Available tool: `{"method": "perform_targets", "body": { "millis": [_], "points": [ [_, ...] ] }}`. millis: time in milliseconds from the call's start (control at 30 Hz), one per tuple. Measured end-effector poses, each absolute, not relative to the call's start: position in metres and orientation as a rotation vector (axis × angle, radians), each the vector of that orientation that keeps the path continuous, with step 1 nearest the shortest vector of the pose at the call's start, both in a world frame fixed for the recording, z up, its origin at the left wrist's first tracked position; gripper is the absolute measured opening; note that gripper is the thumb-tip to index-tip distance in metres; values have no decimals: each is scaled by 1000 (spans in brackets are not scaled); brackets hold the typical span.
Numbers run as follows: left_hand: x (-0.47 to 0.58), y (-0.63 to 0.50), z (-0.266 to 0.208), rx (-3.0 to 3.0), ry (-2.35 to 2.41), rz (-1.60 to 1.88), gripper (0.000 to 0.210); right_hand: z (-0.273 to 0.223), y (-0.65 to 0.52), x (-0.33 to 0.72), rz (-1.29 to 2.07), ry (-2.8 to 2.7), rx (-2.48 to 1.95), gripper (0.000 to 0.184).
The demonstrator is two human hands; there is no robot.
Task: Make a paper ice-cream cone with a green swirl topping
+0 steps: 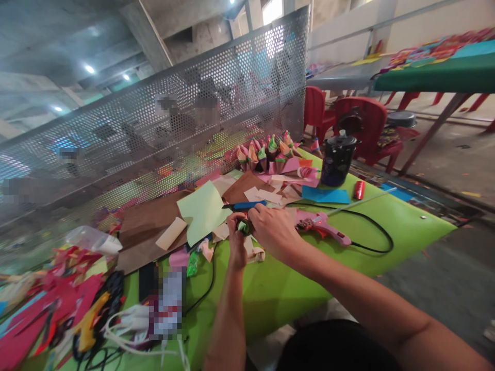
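Observation:
My left hand (236, 239) is closed around a small green paper piece (243, 226), held over the green table (282, 281). My right hand (273, 226) is pressed close beside it, its fingers bent together at the piece; whether they grip it too is hidden. Just beyond the hands lies a blue-handled cutter (247, 205). A pink glue gun (328, 226) rests on the table right of my right hand, its black cord looping to the right. Left of my hands is a sheet of pale green paper (204, 211).
Several paper ice-cream cones (266, 152) stand at the back, near a perforated metal screen (232, 98). At right are a black lidded mug (339, 159) and a red cylinder (359, 190). Paper scraps, a yellow glue gun (91, 322) and white cables (133, 322) crowd the left.

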State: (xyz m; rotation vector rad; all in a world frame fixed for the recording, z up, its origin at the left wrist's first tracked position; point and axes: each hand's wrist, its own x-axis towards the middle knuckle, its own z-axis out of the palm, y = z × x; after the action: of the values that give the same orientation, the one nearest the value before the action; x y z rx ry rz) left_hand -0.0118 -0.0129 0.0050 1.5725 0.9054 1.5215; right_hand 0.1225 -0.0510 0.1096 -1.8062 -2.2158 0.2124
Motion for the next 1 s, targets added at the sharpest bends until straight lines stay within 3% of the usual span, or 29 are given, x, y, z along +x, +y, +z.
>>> {"method": "perform_targets", "body": {
  "millis": [333,600,800,1000],
  "points": [
    [-13,-11,4,1678,876,1532,40,95,-51,121,41,-2183,-1731,18],
    [-5,-6,3,1431,830,1582,48,74,-41,124,-57,-2024,-1568,15],
    [1,-7,11,1266,696,1622,51,54,-30,134,77,-1813,-1236,7],
    [2,-7,16,1157,610,1615,51,38,-30,142,300,-1632,-951,12]
  ]
}}
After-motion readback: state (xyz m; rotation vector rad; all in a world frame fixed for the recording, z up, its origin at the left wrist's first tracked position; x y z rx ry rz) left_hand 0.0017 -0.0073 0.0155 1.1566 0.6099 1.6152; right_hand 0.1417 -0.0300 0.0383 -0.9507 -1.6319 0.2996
